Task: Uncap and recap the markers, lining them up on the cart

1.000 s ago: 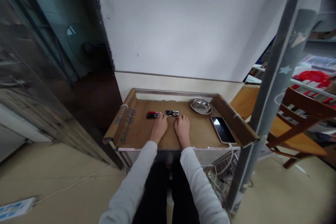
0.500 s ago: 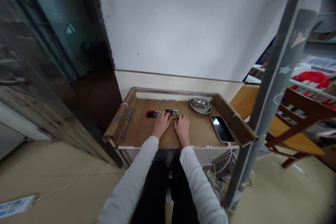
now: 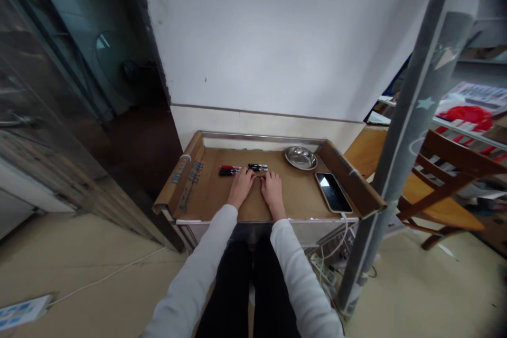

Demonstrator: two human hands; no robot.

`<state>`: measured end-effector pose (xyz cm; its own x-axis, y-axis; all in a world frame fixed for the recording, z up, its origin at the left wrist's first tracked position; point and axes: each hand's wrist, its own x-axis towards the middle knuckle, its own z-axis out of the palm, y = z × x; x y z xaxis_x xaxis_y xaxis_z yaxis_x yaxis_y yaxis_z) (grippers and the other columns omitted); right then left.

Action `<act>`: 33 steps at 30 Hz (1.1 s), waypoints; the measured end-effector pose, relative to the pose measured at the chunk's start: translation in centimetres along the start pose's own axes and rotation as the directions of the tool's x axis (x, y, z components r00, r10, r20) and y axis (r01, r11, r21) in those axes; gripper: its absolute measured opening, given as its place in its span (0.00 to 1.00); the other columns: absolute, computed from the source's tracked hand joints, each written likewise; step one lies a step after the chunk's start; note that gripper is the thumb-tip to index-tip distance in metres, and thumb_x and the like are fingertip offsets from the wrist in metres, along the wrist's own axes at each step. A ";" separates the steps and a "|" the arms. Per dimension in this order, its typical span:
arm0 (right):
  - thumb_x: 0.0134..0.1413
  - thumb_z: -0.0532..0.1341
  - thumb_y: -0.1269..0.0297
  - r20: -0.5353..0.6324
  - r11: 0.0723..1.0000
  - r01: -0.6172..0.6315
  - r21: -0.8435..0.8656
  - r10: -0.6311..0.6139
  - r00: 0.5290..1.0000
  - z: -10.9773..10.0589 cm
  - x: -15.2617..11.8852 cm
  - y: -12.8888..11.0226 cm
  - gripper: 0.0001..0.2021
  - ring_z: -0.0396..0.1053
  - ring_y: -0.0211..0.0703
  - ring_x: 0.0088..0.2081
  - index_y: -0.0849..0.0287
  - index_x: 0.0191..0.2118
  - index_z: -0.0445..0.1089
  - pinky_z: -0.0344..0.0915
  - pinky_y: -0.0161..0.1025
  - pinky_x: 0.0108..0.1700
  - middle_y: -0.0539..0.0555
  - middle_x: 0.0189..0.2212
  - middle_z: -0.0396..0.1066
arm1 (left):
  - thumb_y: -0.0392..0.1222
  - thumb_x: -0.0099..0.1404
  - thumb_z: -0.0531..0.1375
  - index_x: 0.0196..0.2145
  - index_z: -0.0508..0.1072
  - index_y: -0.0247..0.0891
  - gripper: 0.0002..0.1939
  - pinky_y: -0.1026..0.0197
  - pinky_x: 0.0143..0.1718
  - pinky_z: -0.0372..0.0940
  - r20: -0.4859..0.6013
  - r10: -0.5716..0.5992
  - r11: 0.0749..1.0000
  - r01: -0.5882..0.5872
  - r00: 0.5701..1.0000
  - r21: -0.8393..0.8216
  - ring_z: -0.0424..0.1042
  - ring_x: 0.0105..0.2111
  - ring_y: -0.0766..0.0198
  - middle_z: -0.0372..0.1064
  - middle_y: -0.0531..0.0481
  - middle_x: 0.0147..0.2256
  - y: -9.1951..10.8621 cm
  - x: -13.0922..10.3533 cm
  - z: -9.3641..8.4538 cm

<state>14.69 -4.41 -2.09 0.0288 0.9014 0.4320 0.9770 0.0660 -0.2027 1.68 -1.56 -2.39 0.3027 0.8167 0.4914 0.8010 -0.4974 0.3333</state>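
Observation:
My left hand [image 3: 242, 186] and my right hand [image 3: 272, 189] lie close together over the cardboard-lined table top [image 3: 214, 195]. Fingers on both are curled and closed. A thin dark strand [image 3: 259, 177] runs between the fingertips; its ends are hidden and its exact kind is too small to tell. Just beyond my left hand lie a red marker pen [image 3: 226, 167] and a black marker pen [image 3: 227, 172], side by side. Dark marker pens with silvery ends [image 3: 257, 167] lie beyond the fingertips, partly covered by them.
At the back right stands a round metal dish [image 3: 301, 158]. A phone [image 3: 333, 193] with a white cable [image 3: 344, 232] lies by the right edge. Raised cardboard sides [image 3: 352, 177] border the table, and a grey pole [image 3: 390, 169] rises beside it. A wooden chair [image 3: 447, 190] stands further right.
My hands have shifted slightly, and the dark strand now shows stretching across the gap between the fingertips. The whole view has drifted a little; the marker pens, dish and phone stay in place.

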 end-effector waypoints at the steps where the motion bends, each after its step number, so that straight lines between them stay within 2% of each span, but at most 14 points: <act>1: 0.60 0.48 0.68 0.002 1.000 0.010 0.011 -0.010 1.000 0.0 0.0 0.0 0.09 0.59 0.46 0.41 0.61 0.40 0.65 0.53 0.40 0.42 0.58 0.39 0.66 | 0.37 0.65 0.51 0.38 0.68 0.37 0.07 0.58 0.43 0.60 0.001 0.005 1.000 -0.005 1.000 -0.013 0.65 0.38 0.61 0.63 0.46 0.38 0.0 0.0 -0.1; 9: 0.60 0.48 0.70 -0.007 0.996 0.031 0.081 -0.030 1.000 -0.4 0.0 0.1 0.10 0.60 0.44 0.41 0.61 0.41 0.65 0.53 0.38 0.42 0.57 0.39 0.67 | 0.36 0.65 0.51 0.39 0.68 0.38 0.08 0.58 0.43 0.62 0.008 0.043 0.991 -0.041 0.999 -0.128 0.66 0.38 0.63 0.64 0.47 0.38 0.1 0.0 -0.6; 19: 0.60 0.51 0.65 0.003 0.986 0.099 0.134 -0.101 0.995 -0.5 0.0 0.0 0.09 0.61 0.44 0.41 0.59 0.42 0.65 0.53 0.37 0.42 0.56 0.39 0.68 | 0.34 0.65 0.51 0.39 0.65 0.37 0.06 0.58 0.45 0.63 0.031 0.095 0.970 -0.086 0.995 -0.229 0.66 0.41 0.63 0.65 0.47 0.39 -0.1 0.0 -0.4; 23: 0.60 0.52 0.64 0.005 0.989 0.091 0.117 -0.092 0.996 -0.5 0.0 0.0 0.09 0.61 0.44 0.41 0.58 0.42 0.66 0.52 0.38 0.42 0.55 0.39 0.69 | 0.34 0.64 0.51 0.38 0.65 0.37 0.05 0.58 0.45 0.63 0.035 0.084 0.962 -0.072 0.996 -0.265 0.67 0.41 0.62 0.67 0.47 0.38 -0.3 0.0 -0.2; 26: 0.59 0.53 0.64 0.008 0.991 0.099 0.090 -0.100 0.995 -0.6 -0.1 0.0 0.08 0.61 0.44 0.41 0.57 0.41 0.66 0.51 0.38 0.41 0.55 0.40 0.69 | 0.33 0.65 0.49 0.43 0.63 0.38 0.10 0.58 0.45 0.63 0.042 0.044 0.955 -0.030 0.998 -0.296 0.69 0.41 0.63 0.68 0.47 0.40 -0.2 0.0 -0.1; 30: 0.59 0.52 0.64 -0.004 0.995 0.086 0.043 -0.086 0.996 -0.7 -0.2 0.0 0.08 0.61 0.44 0.40 0.57 0.40 0.67 0.50 0.38 0.41 0.55 0.39 0.69 | 0.32 0.65 0.47 0.51 0.59 0.37 0.17 0.56 0.47 0.62 0.045 0.035 0.970 -0.023 0.998 -0.241 0.68 0.45 0.62 0.67 0.44 0.45 0.0 0.0 -0.1; 33: 0.60 0.51 0.65 -0.019 1.000 0.024 0.002 -0.023 1.000 -0.7 -0.2 0.1 0.09 0.61 0.45 0.40 0.58 0.39 0.67 0.50 0.39 0.40 0.56 0.38 0.69 | 0.32 0.63 0.48 0.55 0.57 0.37 0.21 0.51 0.54 0.55 0.043 0.057 0.991 -0.052 0.997 -0.120 0.60 0.54 0.59 0.62 0.41 0.52 0.0 -0.1 -0.1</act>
<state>14.89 -4.91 -1.59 0.0099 0.8911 0.4537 0.9769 0.0882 -0.1945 1.63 -1.63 -2.37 0.3702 0.7987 0.4744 0.7162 -0.5706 0.4017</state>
